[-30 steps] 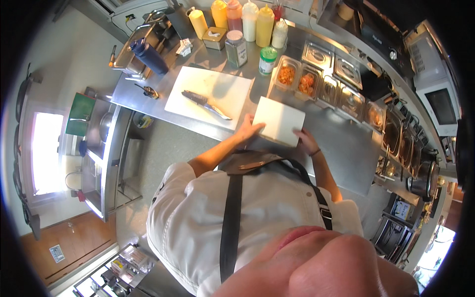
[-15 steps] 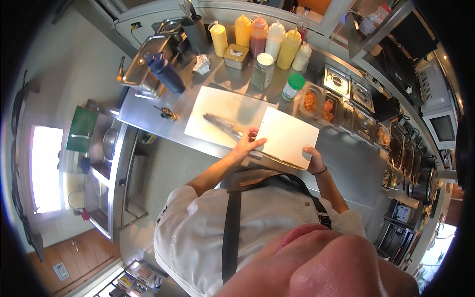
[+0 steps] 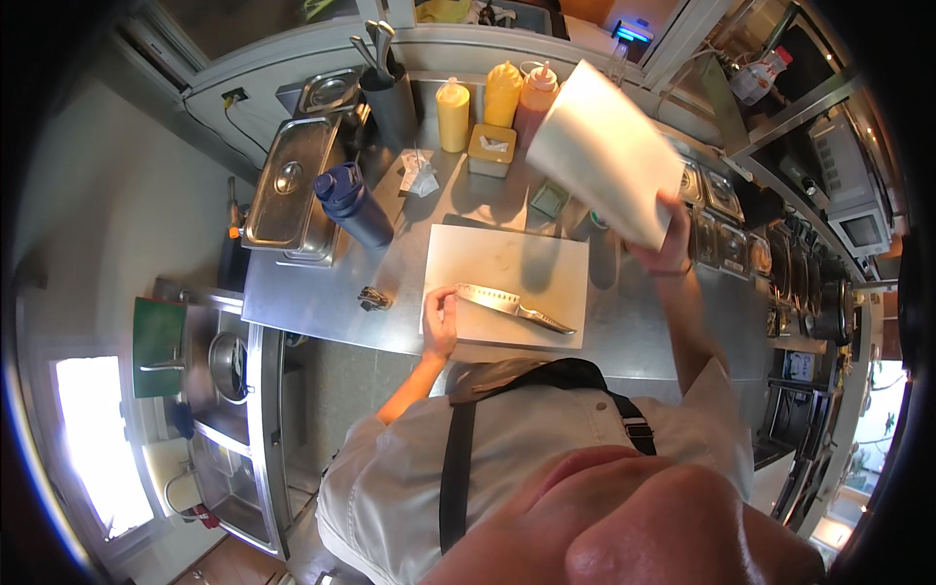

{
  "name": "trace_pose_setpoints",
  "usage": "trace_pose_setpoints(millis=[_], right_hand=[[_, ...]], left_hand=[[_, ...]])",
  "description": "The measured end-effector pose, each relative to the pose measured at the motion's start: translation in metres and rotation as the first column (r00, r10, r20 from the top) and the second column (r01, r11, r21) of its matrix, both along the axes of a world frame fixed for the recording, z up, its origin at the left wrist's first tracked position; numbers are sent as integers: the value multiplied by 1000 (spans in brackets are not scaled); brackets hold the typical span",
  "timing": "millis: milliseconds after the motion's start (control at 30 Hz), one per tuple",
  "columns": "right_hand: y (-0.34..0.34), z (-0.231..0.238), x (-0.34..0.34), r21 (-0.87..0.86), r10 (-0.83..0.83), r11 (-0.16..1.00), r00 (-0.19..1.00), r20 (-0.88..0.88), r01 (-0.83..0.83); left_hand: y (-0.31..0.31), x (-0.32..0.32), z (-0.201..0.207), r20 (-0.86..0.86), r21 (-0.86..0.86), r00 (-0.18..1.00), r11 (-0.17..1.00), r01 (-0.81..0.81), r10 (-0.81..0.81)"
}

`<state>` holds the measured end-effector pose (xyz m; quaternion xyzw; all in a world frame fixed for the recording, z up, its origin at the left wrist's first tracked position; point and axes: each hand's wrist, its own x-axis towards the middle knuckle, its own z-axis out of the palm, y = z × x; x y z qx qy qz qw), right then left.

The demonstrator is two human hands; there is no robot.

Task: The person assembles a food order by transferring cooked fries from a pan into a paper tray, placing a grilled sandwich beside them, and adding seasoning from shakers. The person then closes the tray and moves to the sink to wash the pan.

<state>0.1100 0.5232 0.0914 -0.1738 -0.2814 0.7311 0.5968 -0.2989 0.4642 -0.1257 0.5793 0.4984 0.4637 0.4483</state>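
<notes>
My right hand [image 3: 668,239] holds a flat white rectangular panel [image 3: 604,156] by its near corner, raised above the counter and tilted. Whether it is card or a folded box I cannot tell. A white cutting board [image 3: 507,255] lies on the counter in front of me. Across it rests a kitchen knife [image 3: 489,297] with a dimpled blade, its dark handle toward the right. Near the board's left edge, my left hand [image 3: 439,324] has its fingers closed at the tip of the blade.
On the steel counter [image 3: 322,314] stand a blue bottle [image 3: 353,207], a lidded steel pan [image 3: 283,190], a knife holder [image 3: 390,107] and several squeeze bottles [image 3: 452,115]. A small dark object [image 3: 373,298] lies left of the board. Lidded food pans [image 3: 720,200] line the right; a sink [image 3: 229,366] is left.
My right hand has lifted the white panel up and away, uncovering the knife handle. My left hand has let go of the panel and moved left to the knife's tip. The view has shifted.
</notes>
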Motion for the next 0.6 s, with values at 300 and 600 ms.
trace_pose_setpoints(millis=[300,600], right_hand=[[189,65,17,38,-282,959,931,230,281],[345,14,37,-74,-483,847,821,305,526]], left_hand=[[-2,-46,-48,-546,407,825,907,108,146],[-2,-49,-51,-577,322,812,937,133,83]])
